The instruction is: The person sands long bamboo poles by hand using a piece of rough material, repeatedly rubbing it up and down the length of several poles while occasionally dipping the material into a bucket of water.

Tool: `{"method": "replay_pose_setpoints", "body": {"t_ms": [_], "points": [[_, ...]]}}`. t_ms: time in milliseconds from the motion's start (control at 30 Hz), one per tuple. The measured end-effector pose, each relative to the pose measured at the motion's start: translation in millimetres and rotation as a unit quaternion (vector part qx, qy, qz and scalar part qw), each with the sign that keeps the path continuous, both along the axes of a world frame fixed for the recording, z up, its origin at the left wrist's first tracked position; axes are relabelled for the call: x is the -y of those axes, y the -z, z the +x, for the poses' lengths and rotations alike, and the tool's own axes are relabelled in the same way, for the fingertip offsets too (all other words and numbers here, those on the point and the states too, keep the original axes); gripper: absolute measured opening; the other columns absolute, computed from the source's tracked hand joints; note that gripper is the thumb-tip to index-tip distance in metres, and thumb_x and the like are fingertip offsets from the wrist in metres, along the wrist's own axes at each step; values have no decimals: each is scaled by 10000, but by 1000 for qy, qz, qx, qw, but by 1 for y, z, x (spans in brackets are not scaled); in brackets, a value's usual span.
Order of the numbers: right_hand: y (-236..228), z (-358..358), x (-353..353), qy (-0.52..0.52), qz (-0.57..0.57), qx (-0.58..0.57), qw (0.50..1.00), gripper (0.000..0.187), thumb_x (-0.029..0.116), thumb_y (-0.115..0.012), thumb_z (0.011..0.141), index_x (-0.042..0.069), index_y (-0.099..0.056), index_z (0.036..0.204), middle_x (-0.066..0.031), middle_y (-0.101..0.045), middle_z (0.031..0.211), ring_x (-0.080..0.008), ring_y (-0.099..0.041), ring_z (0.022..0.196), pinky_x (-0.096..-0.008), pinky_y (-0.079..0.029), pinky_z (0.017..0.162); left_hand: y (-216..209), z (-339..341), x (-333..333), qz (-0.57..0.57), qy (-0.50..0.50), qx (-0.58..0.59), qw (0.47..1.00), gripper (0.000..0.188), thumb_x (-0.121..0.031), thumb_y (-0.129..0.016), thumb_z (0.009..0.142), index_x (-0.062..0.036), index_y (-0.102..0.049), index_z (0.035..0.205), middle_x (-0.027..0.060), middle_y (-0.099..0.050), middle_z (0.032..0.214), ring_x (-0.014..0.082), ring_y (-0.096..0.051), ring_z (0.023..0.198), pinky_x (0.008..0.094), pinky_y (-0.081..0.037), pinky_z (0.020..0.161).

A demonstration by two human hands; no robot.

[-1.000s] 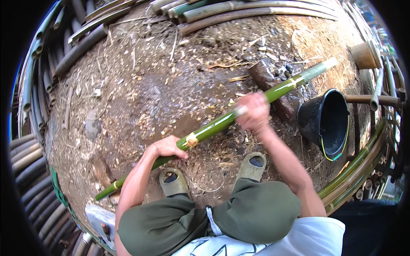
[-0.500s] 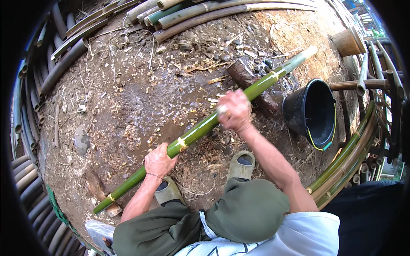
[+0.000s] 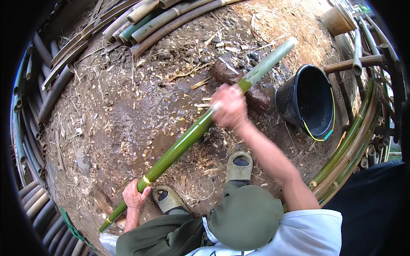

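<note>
A long green bamboo pole [image 3: 173, 153] slants across the ground, glossy along most of its length and paler grey-green at the upper right end. My left hand [image 3: 136, 195] is closed round it just below a pale node ring, near my left foot. Farther up, my right hand [image 3: 230, 106] is wrapped over the pole, somewhat blurred. Something whitish shows at the edge of its fingers, too smeared to name. Past the right hand, the pole crosses a dark wet log [image 3: 258, 98] on the ground.
A black bucket [image 3: 290, 98] with a yellow-green handle lies tilted at right. Bamboo poles are stacked at the far side [image 3: 171, 19], the left [image 3: 55, 91] and the right [image 3: 348, 151]. Wood chips litter the muddy ground [image 3: 115, 123]. My sandals [image 3: 239, 168] stand nearby.
The pole has slid toward the lower left, with my left hand moving down along with it. My right hand now sits nearer the pole's pale end. The whole view has shifted slightly.
</note>
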State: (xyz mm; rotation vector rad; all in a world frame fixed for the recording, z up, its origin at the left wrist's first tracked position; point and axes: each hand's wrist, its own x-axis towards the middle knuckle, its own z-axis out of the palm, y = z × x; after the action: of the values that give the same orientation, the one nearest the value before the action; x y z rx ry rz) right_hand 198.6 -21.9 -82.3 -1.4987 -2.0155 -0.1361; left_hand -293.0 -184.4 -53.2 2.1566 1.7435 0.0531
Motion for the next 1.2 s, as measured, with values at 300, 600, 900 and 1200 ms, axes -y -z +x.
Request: {"method": "replay_pose_setpoints", "body": {"t_ms": [300,600,900,1200], "points": [[-21,-143,57,-158,6,-129,979,193,290,-648,746,121,-688,829,-64,-678,858,-257,-677,866,-469,-535,858,-8,18,-77,-420,-68,258,867,634,-417,-873,685,-55,-694,1173,108,-758,966,208,-708,940,369,-528,868],[-27,38,-36,104,51,38,993,116,149,-562,834,102,-648,772,-97,-656,823,-254,-636,806,-431,-517,761,11,65,-8,53,-5,-46,998,476,-213,-822,676,-53,-637,1084,111,-661,931,302,-655,886,412,-522,810],[-17,-112,45,-144,-6,-109,984,181,245,-628,772,120,-705,876,-86,-697,909,-266,-682,953,-459,-500,984,-29,42,-65,-361,-42,107,926,691,-344,-869,688,5,-607,1224,144,-705,1032,305,-679,973,377,-517,879],[-5,-51,12,45,-100,99,989,177,206,-560,799,80,-667,735,-132,-656,819,-295,-661,891,-449,-535,812,-14,87,-47,-178,-26,-34,983,381,-186,-765,700,-82,-662,1051,182,-720,880,370,-703,800,471,-568,757]]}}
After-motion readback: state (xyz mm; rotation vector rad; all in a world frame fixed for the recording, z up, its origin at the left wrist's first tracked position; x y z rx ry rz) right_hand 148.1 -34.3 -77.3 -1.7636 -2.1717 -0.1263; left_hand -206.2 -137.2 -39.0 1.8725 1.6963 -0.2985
